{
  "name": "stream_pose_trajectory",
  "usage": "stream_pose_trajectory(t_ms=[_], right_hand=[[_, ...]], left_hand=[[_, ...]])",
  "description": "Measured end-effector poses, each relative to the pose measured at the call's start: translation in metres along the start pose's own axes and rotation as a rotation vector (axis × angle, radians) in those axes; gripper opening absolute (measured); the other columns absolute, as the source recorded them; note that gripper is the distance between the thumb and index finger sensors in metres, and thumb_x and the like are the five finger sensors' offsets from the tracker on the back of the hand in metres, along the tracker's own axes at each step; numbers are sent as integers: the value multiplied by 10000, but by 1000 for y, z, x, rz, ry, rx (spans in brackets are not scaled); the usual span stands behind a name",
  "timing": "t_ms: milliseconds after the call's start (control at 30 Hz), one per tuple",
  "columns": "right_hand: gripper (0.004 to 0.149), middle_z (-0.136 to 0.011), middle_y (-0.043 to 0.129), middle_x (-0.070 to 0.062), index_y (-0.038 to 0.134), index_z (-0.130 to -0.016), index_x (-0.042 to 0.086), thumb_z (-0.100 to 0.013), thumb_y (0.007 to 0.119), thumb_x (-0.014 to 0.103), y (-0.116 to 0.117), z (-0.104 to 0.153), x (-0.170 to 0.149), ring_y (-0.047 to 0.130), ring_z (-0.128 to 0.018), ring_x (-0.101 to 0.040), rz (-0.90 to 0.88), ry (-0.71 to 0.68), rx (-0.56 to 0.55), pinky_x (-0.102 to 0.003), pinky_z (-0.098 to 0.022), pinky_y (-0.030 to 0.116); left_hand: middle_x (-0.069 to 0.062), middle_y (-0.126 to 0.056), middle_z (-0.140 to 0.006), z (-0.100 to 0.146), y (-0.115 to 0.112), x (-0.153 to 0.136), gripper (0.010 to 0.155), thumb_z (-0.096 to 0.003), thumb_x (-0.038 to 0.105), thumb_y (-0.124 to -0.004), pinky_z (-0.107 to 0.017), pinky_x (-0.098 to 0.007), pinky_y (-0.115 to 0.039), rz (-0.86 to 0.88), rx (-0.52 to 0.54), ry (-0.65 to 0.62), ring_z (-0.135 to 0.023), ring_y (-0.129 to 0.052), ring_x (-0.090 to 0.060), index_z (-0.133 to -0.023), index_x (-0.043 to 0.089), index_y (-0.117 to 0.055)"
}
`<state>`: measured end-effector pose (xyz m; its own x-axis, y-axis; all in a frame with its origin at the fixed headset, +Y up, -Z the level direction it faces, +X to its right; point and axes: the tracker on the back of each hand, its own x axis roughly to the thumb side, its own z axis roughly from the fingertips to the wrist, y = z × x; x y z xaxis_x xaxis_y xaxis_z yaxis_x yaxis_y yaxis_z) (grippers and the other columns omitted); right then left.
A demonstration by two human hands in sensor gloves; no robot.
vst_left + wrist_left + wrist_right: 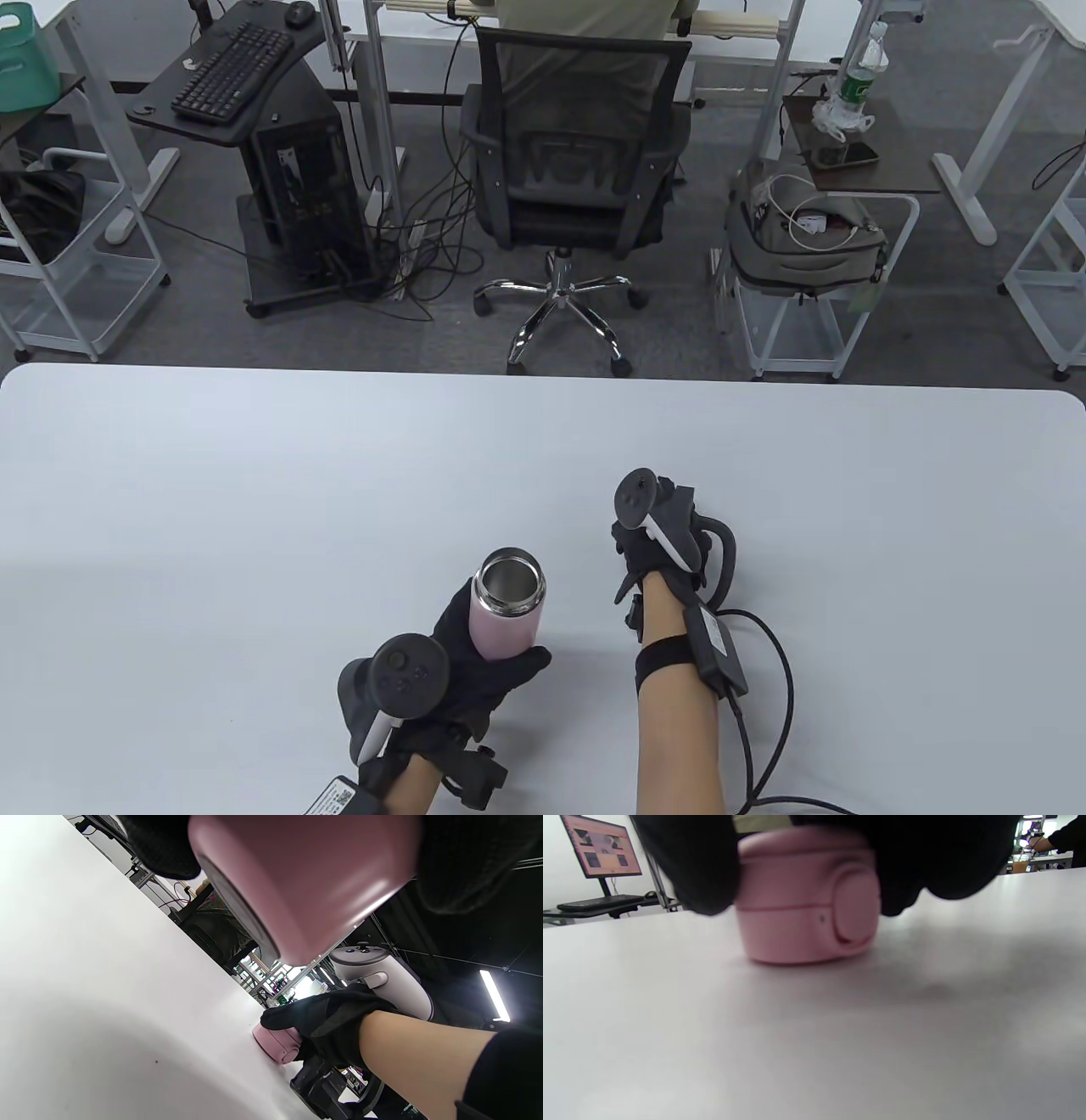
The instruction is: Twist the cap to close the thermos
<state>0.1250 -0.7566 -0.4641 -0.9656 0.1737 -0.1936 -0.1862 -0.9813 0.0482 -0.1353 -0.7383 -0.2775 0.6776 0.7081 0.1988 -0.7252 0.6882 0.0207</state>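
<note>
The left hand gripped the open pink thermos; right hand fingers clasped the pink cap on the bench. Best lift it level, seat squarely, then twist.

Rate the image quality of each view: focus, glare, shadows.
Table view: sharp and evenly lit, soft shadows under the left hand and right hand. Left wrist view: tilted, thermos close and soft with a highlight, table blown out at upper left, ceiling light glaring. Right wrist view: cap slightly soft, fingers dark and blurred, table shadowed around it.
</note>
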Motion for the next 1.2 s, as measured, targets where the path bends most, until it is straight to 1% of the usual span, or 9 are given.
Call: stream_pose_trajectory(t_ms=[100, 200, 300, 400, 500, 600, 667, 1033, 1200], right_hand=[[846, -1020, 662, -359, 479, -1121, -74, -562, 795, 476, -17, 6, -3, 808, -809, -557, -70, -28, -119, -675, -564, 713], [841, -1004, 699, -333, 520, -1118, -48, -560, 791, 520, -62, 22, 5, 826, -797, -522, -218, -200, -170, -658, -559, 725], [838, -996, 725, -324, 553, -1116, -37, -553, 802, 532, -121, 60, 19, 839, -786, -516, -359, -442, -220, -653, -557, 731], [837, -994, 751, -316, 580, -1117, -32, -548, 809, 538, -167, 104, 34, 861, -780, -505, -432, -692, -187, -646, -554, 746], [829, -988, 773, -316, 602, -1113, -33, -547, 819, 532, -189, 140, 49, 878, -770, -505, -428, -864, -121, -643, -550, 756], [824, -982, 788, -310, 614, -1110, -36, -550, 816, 534, -196, 164, 60, 890, -765, -496, -360, -953, -103, -637, -546, 765], [819, -983, 791, -305, 619, -1110, -32, -551, 816, 534, -196, 174, 66, 896, -764, -490, -293, -975, -93, -635, -549, 767], [792, -1001, 784, -285, 616, -1110, -23, -546, 839, 487, -188, 188, 83, 889, -802, -473, -146, -1006, -70, -641, -568, 758], [787, -998, 786, -279, 617, -1108, -21, -549, 836, 489, -185, 191, 86, 894, -800, -463, -112, -1000, -97, -631, -570, 762]], left_hand=[[-72, -403, -1184, 0, -1, 1, 1186, -243, 777, -791, -777, -455, -661, -3, -8, -3, -1080, -554, -303, -1123, 217, -228], [-76, -408, -1181, 0, -1, 0, 1185, -243, 775, -794, -775, -455, -662, -7, -4, 1, -1075, -559, -309, -1123, 216, -231], [-82, -413, -1179, 0, -2, -1, 1185, -244, 772, -797, -772, -457, -663, -1, -11, 23, -1071, -564, -315, -1124, 211, -237], [-86, -420, -1178, -1, -4, -1, 1184, -242, 767, -801, -769, -460, -666, -16, -17, 26, -1067, -569, -320, -1124, 209, -243], [-86, -422, -1178, 0, -4, 0, 1184, -241, 765, -805, -768, -461, -669, -14, -20, 21, -1066, -571, -322, -1125, 210, -246], [-86, -425, -1177, 0, -3, 0, 1183, -239, 763, -806, -768, -460, -669, -11, -15, 18, -1066, -571, -322, -1125, 212, -247], [-86, -422, -1178, 0, -3, 0, 1182, -241, 761, -807, -768, -462, -667, -9, -10, 19, -1066, -570, -324, -1125, 212, -246], [-83, -423, -1178, 0, -1, 1, 1180, -242, 763, -805, -769, -458, -668, -1, -8, 4, -1067, -571, -320, -1125, 214, -247], [-85, -424, -1177, 0, 0, 0, 1181, -240, 760, -808, -768, -460, -668, 3, -5, 11, -1066, -570, -322, -1124, 213, -249]])
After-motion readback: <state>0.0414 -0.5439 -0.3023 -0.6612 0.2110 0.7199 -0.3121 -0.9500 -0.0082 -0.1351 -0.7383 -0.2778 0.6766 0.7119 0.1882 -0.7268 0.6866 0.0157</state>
